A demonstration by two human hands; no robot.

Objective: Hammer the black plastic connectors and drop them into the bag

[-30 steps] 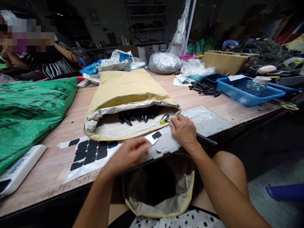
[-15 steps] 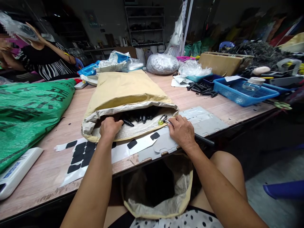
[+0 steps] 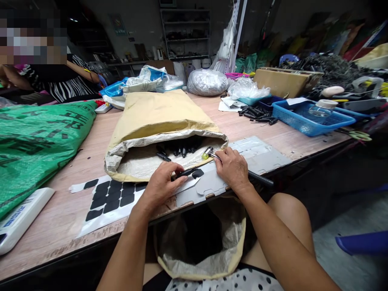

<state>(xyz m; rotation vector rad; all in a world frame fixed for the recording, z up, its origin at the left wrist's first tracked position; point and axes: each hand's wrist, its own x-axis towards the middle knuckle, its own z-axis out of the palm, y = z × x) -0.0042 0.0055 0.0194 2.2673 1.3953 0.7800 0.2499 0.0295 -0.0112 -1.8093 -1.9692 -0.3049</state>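
Observation:
My right hand (image 3: 232, 167) is closed around the shaft of a small hammer (image 3: 260, 178). Its silver head with a yellow-green tip lies at the mouth of the yellow sack, and its black handle sticks out to the right. My left hand (image 3: 165, 182) pinches a slim black pen-like piece (image 3: 189, 172) just in front of the sack, above a white sheet with black stickers (image 3: 111, 197). Similar black pieces (image 3: 183, 151) lie inside the open mouth of the yellow sack (image 3: 166, 109). A second open sack (image 3: 239, 250) hangs over my lap, its inside dark.
At left lie a green woven bag (image 3: 45, 137) and a white device (image 3: 27, 218). A grey board (image 3: 257, 153) lies under my right hand. Farther right are a blue basket (image 3: 315, 121) and a pile of black parts (image 3: 257, 113). Another person (image 3: 69, 81) sits across the table.
My left hand has come out of the sack's mouth and moved right and towards me, now with a black piece in its fingers. My right hand and the hammer have stayed put.

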